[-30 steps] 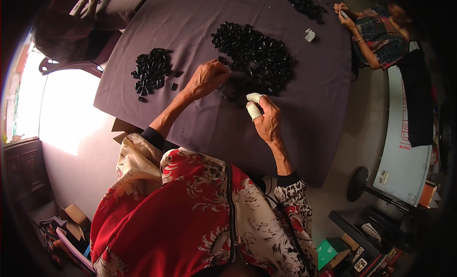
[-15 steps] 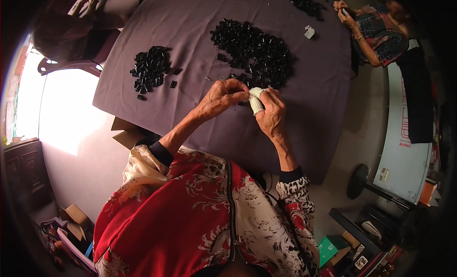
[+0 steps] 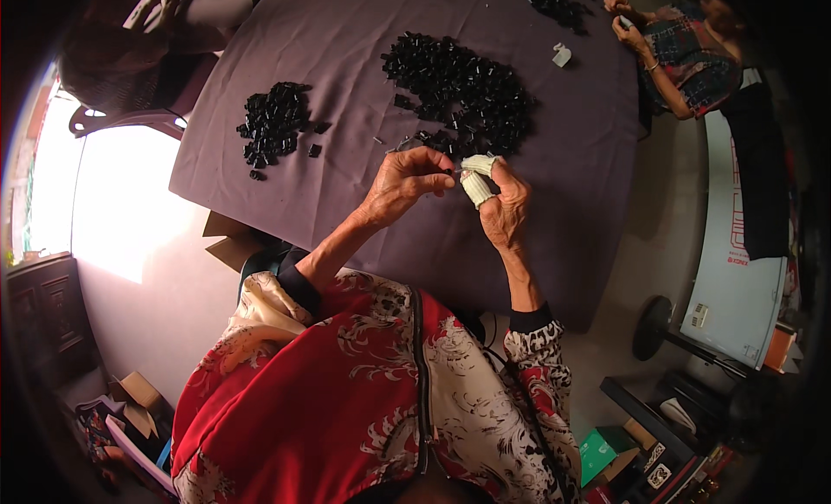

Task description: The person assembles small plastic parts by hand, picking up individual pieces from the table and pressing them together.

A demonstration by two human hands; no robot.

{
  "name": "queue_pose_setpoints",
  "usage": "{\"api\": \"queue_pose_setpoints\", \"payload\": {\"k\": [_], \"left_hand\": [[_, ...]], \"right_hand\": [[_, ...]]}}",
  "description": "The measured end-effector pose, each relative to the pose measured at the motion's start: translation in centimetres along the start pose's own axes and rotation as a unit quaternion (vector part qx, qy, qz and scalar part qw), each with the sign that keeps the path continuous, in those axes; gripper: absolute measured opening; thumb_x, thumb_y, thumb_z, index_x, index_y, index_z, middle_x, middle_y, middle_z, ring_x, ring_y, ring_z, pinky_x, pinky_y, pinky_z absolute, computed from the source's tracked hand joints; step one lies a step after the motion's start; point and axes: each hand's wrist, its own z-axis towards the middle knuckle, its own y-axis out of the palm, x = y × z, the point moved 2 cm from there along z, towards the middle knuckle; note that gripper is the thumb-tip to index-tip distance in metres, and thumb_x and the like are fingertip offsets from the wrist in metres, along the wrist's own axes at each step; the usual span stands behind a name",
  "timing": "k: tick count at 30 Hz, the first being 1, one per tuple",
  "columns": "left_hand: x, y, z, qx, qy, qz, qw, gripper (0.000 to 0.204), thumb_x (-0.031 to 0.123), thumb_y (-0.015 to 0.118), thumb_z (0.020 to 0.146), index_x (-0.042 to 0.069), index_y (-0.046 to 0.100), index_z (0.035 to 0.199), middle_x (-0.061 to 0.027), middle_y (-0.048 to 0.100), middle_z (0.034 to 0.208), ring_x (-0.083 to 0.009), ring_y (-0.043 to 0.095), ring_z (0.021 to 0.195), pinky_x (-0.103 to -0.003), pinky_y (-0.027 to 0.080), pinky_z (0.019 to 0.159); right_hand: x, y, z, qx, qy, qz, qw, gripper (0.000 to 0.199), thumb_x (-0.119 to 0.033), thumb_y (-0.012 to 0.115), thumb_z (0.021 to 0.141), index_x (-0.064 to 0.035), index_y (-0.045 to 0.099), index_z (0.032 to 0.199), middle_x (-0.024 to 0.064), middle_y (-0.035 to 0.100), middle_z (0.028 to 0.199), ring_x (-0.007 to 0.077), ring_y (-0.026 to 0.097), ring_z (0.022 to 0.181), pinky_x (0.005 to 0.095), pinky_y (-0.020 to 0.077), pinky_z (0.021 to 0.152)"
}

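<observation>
My left hand (image 3: pixel 409 185) pinches a small black piece (image 3: pixel 452 171) between thumb and forefinger. Just to its right is my right hand (image 3: pixel 505 203), whose thumb and forefinger wear ribbed, cream-coloured finger covers (image 3: pixel 477 188). Those covered fingertips are bent together, facing the left fingertips; what they grip, if anything, is too small to make out. Right beyond both hands spreads a large heap of small black pieces (image 3: pixel 467 84), its near edge partly hidden by my fingers. A smaller pile of similar pieces (image 3: pixel 273 123) lies to the left, with a few strays beside it.
A purple-grey cloth (image 3: pixel 346 80) covers the table. Another black pile (image 3: pixel 554 6) and a crumpled white scrap (image 3: pixel 562 55) lie toward the far right. Across the right corner, another person's hands (image 3: pixel 628 23) are held together. An open cardboard box (image 3: pixel 229 240) stands below the table's left edge.
My hands have drawn slightly apart, the right one shifting a little to the right. A small dark piece now shows at the left fingertips. The other person's hands have moved slightly.
</observation>
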Motion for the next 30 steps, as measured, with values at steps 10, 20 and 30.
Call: {"api": "queue_pose_setpoints", "payload": {"k": [10,20,30], "left_hand": [[-0.1,0.3,-0.2,0.004,0.024,0.004,1.000,0.015,0.004,0.067,0.079,0.000,0.061,0.092,-0.0030,0.061,0.082,-0.0094,0.056,0.072,-0.024,0.047,0.066],[0.3,0.8,-0.6,0.000,0.015,0.032,0.999,0.015,0.004,0.064,0.080,-0.002,0.061,0.093,-0.0040,0.061,0.079,-0.0097,0.057,0.072,-0.024,0.047,0.069],[0.2,0.7,-0.8,0.024,-0.017,0.067,0.997,0.016,0.004,0.064,0.079,-0.004,0.062,0.093,-0.0054,0.062,0.076,-0.0110,0.058,0.070,-0.025,0.048,0.067]], "right_hand": [[-0.7,0.3,-0.1,-0.001,-0.030,-0.043,0.999,0.014,0.002,0.057,0.069,-0.0003,0.058,0.083,0.0107,0.057,0.077,0.0276,0.053,0.074,0.0348,0.0445,0.066],[0.2,0.4,-0.7,0.012,-0.053,-0.090,0.994,0.012,0.000,0.061,0.070,-0.0017,0.057,0.081,0.0100,0.056,0.076,0.0304,0.052,0.076,0.0372,0.0441,0.067],[0.2,0.6,-0.8,-0.039,-0.096,-0.119,0.987,0.022,0.005,0.053,0.061,-0.0012,0.056,0.082,0.0113,0.053,0.076,0.0316,0.049,0.076,0.0386,0.0426,0.068]]}}
